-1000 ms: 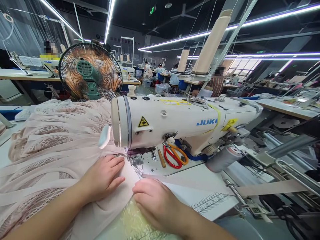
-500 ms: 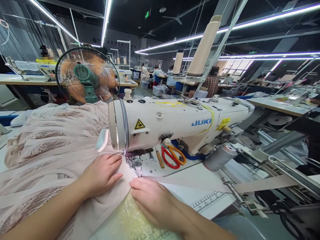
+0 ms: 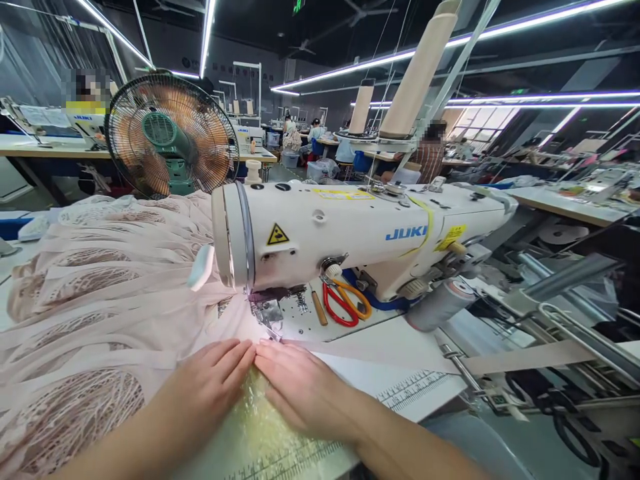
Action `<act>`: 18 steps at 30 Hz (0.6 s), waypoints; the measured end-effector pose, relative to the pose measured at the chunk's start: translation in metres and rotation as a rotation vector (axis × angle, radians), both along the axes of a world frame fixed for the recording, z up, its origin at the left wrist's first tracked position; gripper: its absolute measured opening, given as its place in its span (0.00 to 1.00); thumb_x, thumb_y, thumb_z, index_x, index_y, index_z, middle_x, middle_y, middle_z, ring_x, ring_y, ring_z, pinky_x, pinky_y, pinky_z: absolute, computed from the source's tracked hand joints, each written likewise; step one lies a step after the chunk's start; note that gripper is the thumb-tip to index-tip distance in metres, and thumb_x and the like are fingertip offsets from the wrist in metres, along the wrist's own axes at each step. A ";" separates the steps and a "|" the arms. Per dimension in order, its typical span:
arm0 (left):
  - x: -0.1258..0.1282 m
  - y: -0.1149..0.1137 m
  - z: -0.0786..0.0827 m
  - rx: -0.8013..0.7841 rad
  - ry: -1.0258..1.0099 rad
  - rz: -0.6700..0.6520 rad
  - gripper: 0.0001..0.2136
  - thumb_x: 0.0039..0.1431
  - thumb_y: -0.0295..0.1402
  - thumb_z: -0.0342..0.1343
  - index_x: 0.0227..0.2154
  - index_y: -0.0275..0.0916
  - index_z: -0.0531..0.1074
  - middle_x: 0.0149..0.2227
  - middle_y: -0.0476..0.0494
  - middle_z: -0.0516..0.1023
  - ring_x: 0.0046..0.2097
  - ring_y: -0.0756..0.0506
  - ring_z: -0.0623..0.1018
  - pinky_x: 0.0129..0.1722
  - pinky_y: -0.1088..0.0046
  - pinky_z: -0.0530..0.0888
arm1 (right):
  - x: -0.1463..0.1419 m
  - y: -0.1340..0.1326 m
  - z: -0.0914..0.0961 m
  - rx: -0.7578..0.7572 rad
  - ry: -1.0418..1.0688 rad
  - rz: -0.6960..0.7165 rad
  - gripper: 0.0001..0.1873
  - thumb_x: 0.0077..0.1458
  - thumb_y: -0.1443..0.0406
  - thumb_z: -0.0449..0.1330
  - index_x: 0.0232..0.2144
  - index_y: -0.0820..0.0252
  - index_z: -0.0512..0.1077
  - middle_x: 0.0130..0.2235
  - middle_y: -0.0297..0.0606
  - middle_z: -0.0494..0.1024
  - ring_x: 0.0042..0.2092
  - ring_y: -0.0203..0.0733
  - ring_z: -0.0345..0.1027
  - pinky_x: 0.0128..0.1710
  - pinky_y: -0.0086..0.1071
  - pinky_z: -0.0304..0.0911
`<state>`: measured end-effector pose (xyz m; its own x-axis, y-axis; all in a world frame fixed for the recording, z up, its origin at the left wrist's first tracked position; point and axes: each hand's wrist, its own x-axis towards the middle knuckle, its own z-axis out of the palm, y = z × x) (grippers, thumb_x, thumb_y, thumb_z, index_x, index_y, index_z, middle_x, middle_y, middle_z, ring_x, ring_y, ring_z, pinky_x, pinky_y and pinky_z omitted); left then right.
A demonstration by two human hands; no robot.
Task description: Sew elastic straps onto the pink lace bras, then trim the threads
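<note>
A white sewing machine [image 3: 310, 227] stands in front of me, with pale pink lace-trimmed fabric [image 3: 165, 293] spread to its left and running in under the needle area. My left hand [image 3: 213, 373] is closed at the near edge of this fabric, fingers pressed together. Right beside it, fingertips nearly touching, my right hand [image 3: 295, 383] is closed on the edge just in front of the presser foot [image 3: 270, 317]. Both thumbs are mostly hidden. From the right, a pale pink strip [image 3: 530, 358] runs through a metal guide toward the foot.
Red-and-orange-handled scissors [image 3: 345, 303] and a wooden-handled tool [image 3: 319, 308] lie on the machine bed. A grey thread cone [image 3: 443, 305] is right of them. Ruler markings [image 3: 413, 390] line the table. A fan [image 3: 173, 133] stands behind the fabric; people sit at machines farther back.
My left hand has moved right and toward me, away from the needle area, and now meets my right hand. The fabric under it has shifted and bunched. The camera view has tilted slightly.
</note>
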<state>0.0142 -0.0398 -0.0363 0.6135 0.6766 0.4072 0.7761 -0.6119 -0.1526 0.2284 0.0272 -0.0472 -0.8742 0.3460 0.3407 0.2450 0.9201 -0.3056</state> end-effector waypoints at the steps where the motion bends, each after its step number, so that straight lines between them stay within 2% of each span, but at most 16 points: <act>1: -0.004 0.001 -0.001 0.008 0.000 -0.010 0.20 0.61 0.23 0.43 0.55 0.35 0.65 0.49 0.39 0.78 0.48 0.42 0.77 0.45 0.64 0.77 | 0.000 0.000 -0.001 0.004 0.005 0.003 0.22 0.61 0.67 0.51 0.57 0.68 0.63 0.59 0.47 0.66 0.61 0.46 0.57 0.61 0.40 0.55; 3: -0.012 0.005 -0.001 -0.008 -0.010 -0.029 0.20 0.62 0.22 0.41 0.55 0.38 0.65 0.50 0.42 0.78 0.49 0.43 0.76 0.46 0.65 0.76 | 0.001 0.000 -0.002 0.010 0.013 0.009 0.22 0.62 0.66 0.50 0.57 0.69 0.62 0.60 0.47 0.65 0.61 0.46 0.56 0.61 0.41 0.55; 8: -0.026 0.019 0.003 -0.055 0.008 -0.028 0.18 0.64 0.23 0.42 0.52 0.39 0.68 0.52 0.42 0.76 0.49 0.42 0.76 0.46 0.63 0.76 | 0.002 0.002 -0.002 -0.013 -0.009 0.008 0.22 0.61 0.66 0.50 0.56 0.69 0.64 0.60 0.48 0.65 0.62 0.47 0.56 0.61 0.43 0.55; 15: -0.043 0.034 -0.014 -0.093 0.007 0.013 0.19 0.62 0.23 0.43 0.53 0.40 0.68 0.54 0.42 0.75 0.52 0.42 0.75 0.51 0.61 0.71 | 0.000 0.002 0.001 -0.063 -0.021 0.017 0.21 0.60 0.65 0.52 0.55 0.68 0.65 0.60 0.46 0.65 0.61 0.47 0.56 0.61 0.42 0.55; 18: -0.043 0.036 -0.008 -0.093 0.021 0.025 0.19 0.62 0.22 0.43 0.52 0.41 0.69 0.55 0.43 0.74 0.54 0.42 0.73 0.54 0.60 0.69 | 0.001 0.002 0.000 -0.074 -0.016 0.017 0.21 0.60 0.65 0.52 0.54 0.67 0.65 0.60 0.47 0.66 0.61 0.47 0.56 0.61 0.41 0.54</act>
<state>-0.0289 -0.0034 -0.0447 0.6037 0.7259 0.3295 0.7885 -0.6047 -0.1126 0.2293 0.0287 -0.0470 -0.8853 0.3544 0.3009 0.2344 0.8992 -0.3694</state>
